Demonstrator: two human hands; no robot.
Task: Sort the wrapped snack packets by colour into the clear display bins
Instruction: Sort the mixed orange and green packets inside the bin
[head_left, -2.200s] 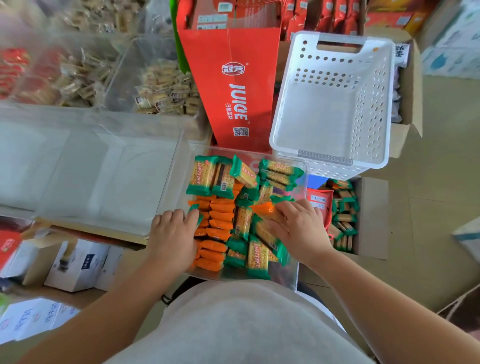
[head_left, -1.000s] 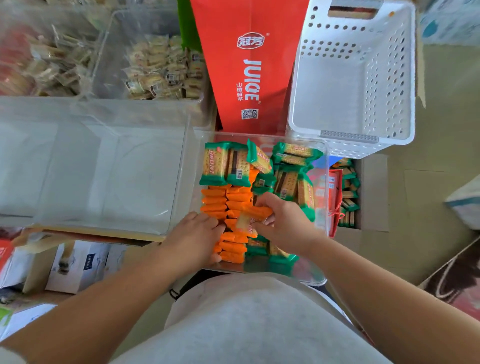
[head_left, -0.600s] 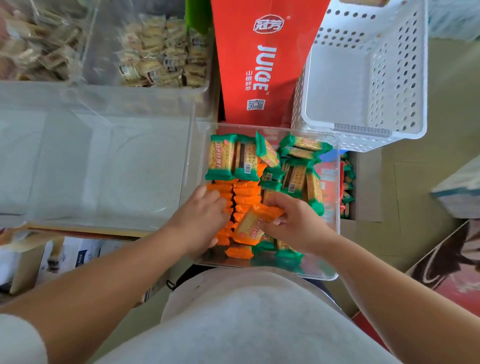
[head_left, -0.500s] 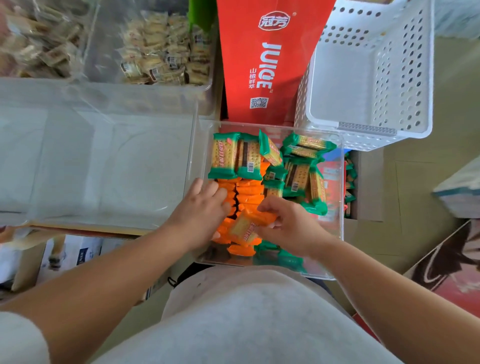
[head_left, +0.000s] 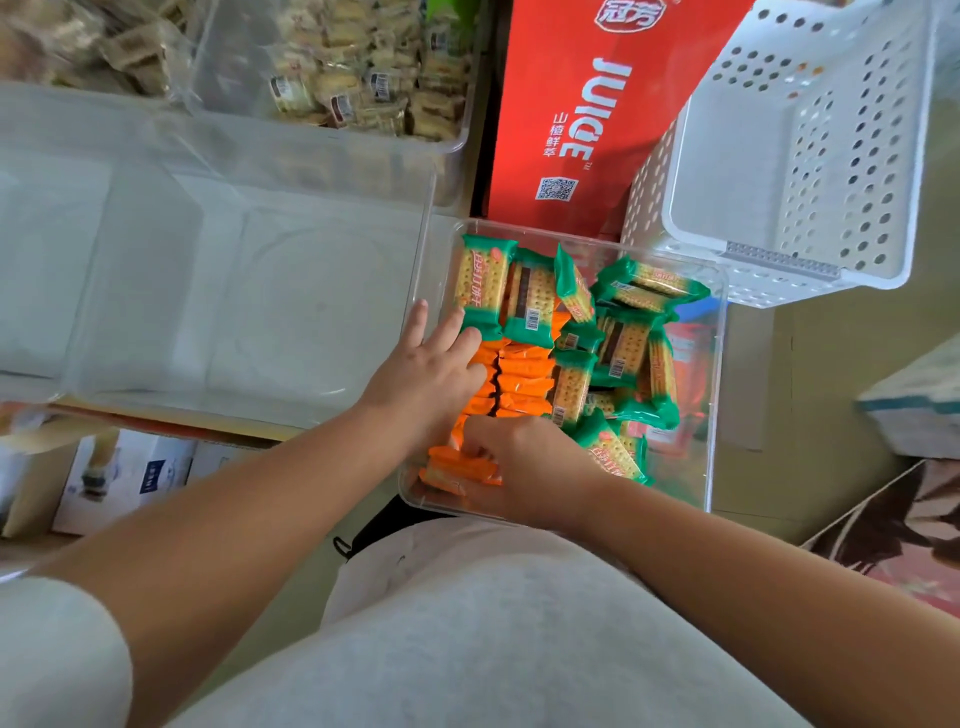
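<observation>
Inside the clear plastic bin (head_left: 720, 374), the left hand (head_left: 427, 376) is pressing flat, fingers straight, on glossy orange packets (head_left: 524, 382); the right hand (head_left: 527, 460) is curling round the nearest ones, beside crinkly green packets (head_left: 626, 345).

Hands in view: two, the left hand (head_left: 426, 374) and the right hand (head_left: 524, 460).

Clear bin (head_left: 719, 395) holding both colours of packet: one.

Green packets (head_left: 483, 283): nine countable on top. Others are partly buried, so the total is not established.

Orange packets (head_left: 524, 387): stacked on edge and well over ten. The exact figure cannot be told beneath the hands.

Back bins (head_left: 449, 150) filled with pale wrapped snacks (head_left: 363, 88): two.

Empty clear bin (head_left: 423, 223): at least one; the walls run together further left.

White perforated basket (head_left: 779, 275): one.

Red juice carton (head_left: 571, 119): one.
</observation>
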